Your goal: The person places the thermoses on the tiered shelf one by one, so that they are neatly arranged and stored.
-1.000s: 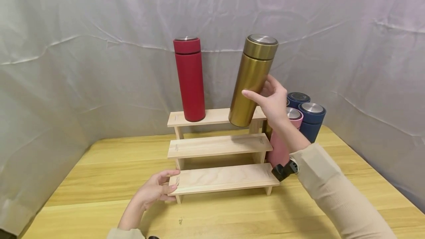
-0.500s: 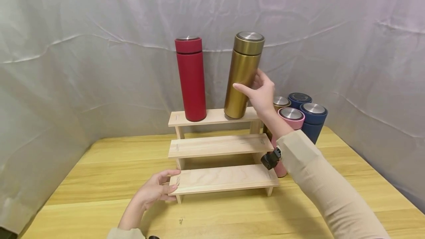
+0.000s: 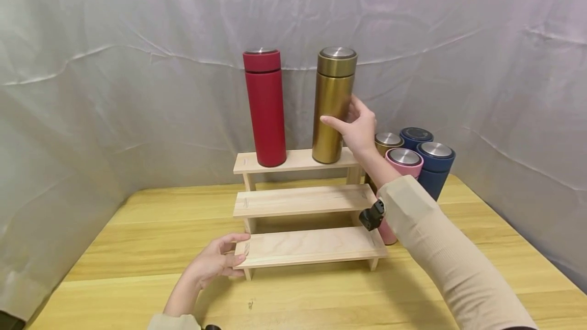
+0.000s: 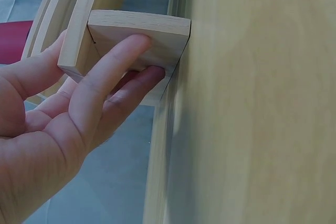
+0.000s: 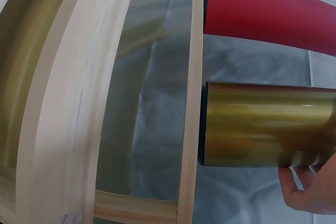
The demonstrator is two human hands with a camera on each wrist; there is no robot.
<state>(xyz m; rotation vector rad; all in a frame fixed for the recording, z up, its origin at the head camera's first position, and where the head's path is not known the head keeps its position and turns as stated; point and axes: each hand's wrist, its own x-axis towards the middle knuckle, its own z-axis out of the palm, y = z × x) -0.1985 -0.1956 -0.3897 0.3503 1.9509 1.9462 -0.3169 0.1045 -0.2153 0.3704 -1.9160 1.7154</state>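
My right hand (image 3: 360,127) holds a gold thermos (image 3: 334,101) by its lower half, thumb across the front. The flask stands upright on the top step of a three-tier wooden shelf (image 3: 312,246); in the right wrist view the gold thermos (image 5: 262,124) has its base against the top board. To its left, apart from it, a red thermos (image 3: 265,111) stands on the same step. My left hand (image 3: 215,261) grips the left end of the bottom step. In the left wrist view, the left hand's fingers (image 4: 113,69) press against the shelf's end support, with the thumb at the board's edge.
Right of the shelf, several more thermoses stand together on the wooden table (image 3: 160,228): a pink one (image 3: 403,164), another gold one (image 3: 389,139) and blue ones (image 3: 433,172). My right forearm partly hides them. Grey cloth (image 3: 183,39) hangs behind.
The gold thermos has moved left and down onto the top step, going from tilted to upright in my right hand. My left hand stays on the bottom step.
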